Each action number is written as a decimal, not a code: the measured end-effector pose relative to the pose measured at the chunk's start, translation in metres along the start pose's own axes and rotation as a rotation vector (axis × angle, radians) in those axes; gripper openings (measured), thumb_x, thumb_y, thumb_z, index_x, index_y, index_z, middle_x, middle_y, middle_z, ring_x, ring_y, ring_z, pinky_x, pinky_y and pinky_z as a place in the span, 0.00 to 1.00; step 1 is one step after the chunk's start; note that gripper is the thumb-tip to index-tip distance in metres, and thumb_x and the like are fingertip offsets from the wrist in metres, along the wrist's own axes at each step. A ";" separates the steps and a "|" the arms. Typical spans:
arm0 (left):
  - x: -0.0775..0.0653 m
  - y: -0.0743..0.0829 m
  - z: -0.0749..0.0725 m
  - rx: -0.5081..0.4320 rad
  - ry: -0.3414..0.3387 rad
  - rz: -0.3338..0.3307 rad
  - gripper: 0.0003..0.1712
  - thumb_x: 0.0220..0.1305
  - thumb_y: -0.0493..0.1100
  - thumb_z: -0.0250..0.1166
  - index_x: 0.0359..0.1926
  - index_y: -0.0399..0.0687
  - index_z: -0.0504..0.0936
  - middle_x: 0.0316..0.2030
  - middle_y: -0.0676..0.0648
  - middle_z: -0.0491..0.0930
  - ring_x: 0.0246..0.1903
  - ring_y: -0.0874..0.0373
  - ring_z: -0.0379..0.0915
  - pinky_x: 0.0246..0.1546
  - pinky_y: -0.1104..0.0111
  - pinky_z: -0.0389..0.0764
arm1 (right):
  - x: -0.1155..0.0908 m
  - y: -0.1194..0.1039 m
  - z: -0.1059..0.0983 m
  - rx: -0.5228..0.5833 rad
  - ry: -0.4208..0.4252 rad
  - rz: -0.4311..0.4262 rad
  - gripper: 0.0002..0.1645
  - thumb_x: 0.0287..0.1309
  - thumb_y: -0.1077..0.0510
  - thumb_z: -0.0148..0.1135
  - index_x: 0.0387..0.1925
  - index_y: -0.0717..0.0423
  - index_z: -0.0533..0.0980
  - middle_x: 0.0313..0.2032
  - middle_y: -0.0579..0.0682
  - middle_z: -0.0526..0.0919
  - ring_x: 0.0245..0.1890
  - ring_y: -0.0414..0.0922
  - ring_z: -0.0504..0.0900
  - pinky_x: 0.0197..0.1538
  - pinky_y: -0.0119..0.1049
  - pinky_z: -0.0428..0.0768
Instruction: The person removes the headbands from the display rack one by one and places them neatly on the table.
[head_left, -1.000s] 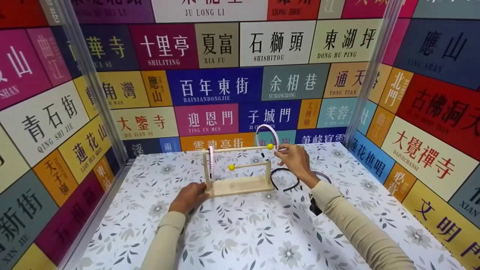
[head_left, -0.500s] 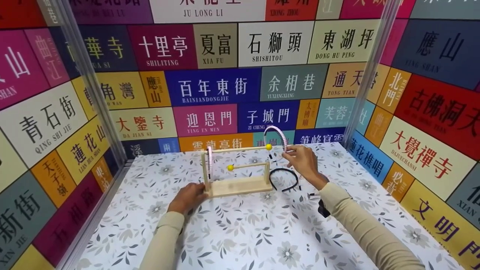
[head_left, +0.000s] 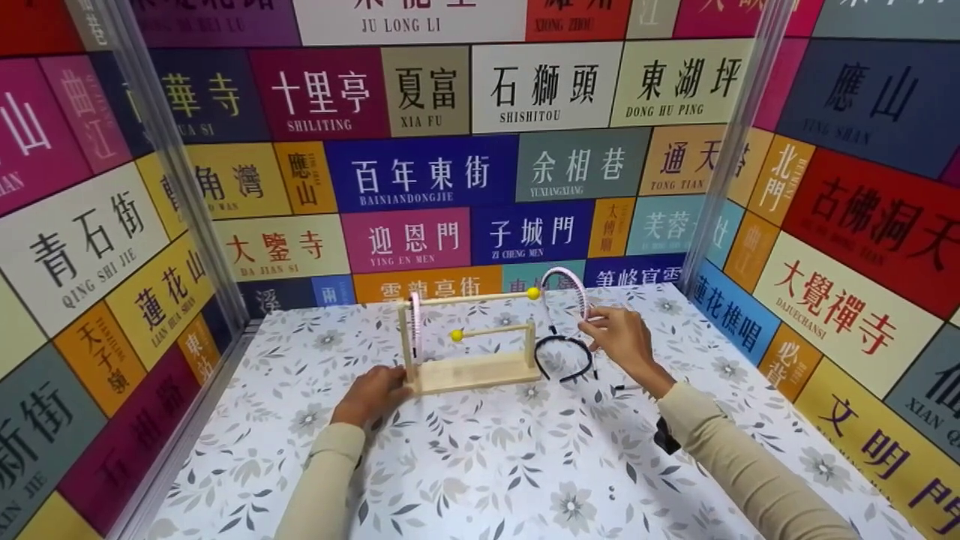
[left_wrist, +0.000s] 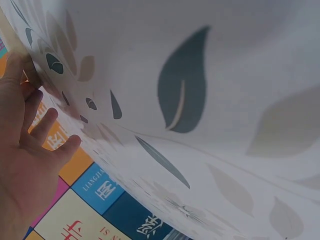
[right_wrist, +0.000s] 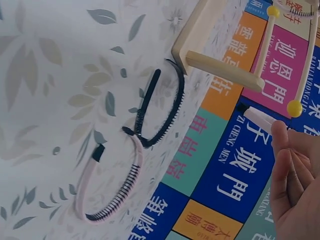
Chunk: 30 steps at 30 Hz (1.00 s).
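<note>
My right hand point(head_left: 624, 337) pinches one end of a pink toothed headband point(head_left: 576, 279), which stands up in the air right of the wooden stand point(head_left: 472, 373). In the right wrist view, only a pale, black-tipped end of that headband point(right_wrist: 257, 117) shows by the fingers. The stand has two rods, each tipped with a yellow ball point(head_left: 533, 293). Another pink headband point(head_left: 416, 330) hangs on the upper rod near the left post. My left hand point(head_left: 373, 395) grips the stand's left end at the base, with some fingers hidden behind it.
A black headband point(head_left: 563, 358) lies on the table right of the stand. Beside it lies a further pink headband point(right_wrist: 132, 185), mostly hidden by my right hand in the head view. Sign-printed panels point(head_left: 420, 169) wall the flowered tabletop point(head_left: 480, 465) behind and at the sides.
My right hand has moved right and slightly down with the pink headband, away from the upper rod's ball end. The left hand and stand keep their places.
</note>
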<state>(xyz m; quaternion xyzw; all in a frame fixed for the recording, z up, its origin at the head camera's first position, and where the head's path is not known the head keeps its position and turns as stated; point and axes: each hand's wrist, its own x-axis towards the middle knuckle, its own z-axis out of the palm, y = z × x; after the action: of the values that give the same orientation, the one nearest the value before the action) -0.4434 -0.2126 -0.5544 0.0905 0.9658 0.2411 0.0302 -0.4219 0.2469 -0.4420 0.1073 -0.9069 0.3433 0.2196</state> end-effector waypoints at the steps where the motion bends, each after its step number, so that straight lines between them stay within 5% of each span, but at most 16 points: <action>1: 0.000 0.000 0.000 0.005 0.000 0.000 0.21 0.73 0.51 0.67 0.64 0.56 0.83 0.55 0.46 0.83 0.57 0.48 0.78 0.65 0.47 0.75 | -0.003 0.002 -0.001 0.004 -0.003 0.006 0.17 0.64 0.51 0.72 0.48 0.57 0.88 0.37 0.57 0.91 0.18 0.41 0.86 0.13 0.32 0.65; 6: 0.002 0.000 -0.001 0.015 -0.002 0.008 0.21 0.73 0.51 0.67 0.64 0.56 0.82 0.54 0.46 0.84 0.56 0.48 0.78 0.64 0.47 0.75 | -0.019 0.012 -0.003 0.033 -0.011 0.063 0.18 0.63 0.50 0.73 0.49 0.56 0.88 0.32 0.55 0.91 0.18 0.39 0.85 0.14 0.32 0.62; 11: 0.002 -0.001 -0.001 0.014 0.002 0.016 0.23 0.73 0.51 0.67 0.65 0.56 0.82 0.55 0.46 0.83 0.57 0.48 0.78 0.65 0.47 0.75 | -0.041 0.021 0.000 0.063 -0.027 0.104 0.18 0.63 0.51 0.74 0.50 0.57 0.87 0.37 0.57 0.91 0.18 0.40 0.86 0.14 0.31 0.64; 22: -0.004 0.003 0.000 0.005 0.029 0.045 0.22 0.72 0.46 0.68 0.64 0.51 0.83 0.56 0.44 0.84 0.57 0.46 0.79 0.63 0.47 0.77 | -0.087 0.030 0.017 0.217 -0.078 0.145 0.18 0.62 0.57 0.75 0.50 0.63 0.86 0.34 0.56 0.91 0.21 0.57 0.88 0.17 0.29 0.76; 30: -0.001 0.001 0.002 -0.015 0.030 0.024 0.22 0.72 0.46 0.68 0.65 0.53 0.82 0.57 0.45 0.84 0.58 0.47 0.79 0.64 0.48 0.77 | -0.101 0.030 0.027 0.213 -0.110 0.171 0.17 0.59 0.56 0.77 0.47 0.61 0.87 0.29 0.57 0.90 0.20 0.58 0.87 0.17 0.29 0.77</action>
<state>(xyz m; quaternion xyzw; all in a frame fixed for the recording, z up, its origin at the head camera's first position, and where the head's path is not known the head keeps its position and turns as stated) -0.4423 -0.2112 -0.5559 0.0981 0.9631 0.2501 0.0134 -0.3524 0.2556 -0.5247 0.0710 -0.8817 0.4488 0.1269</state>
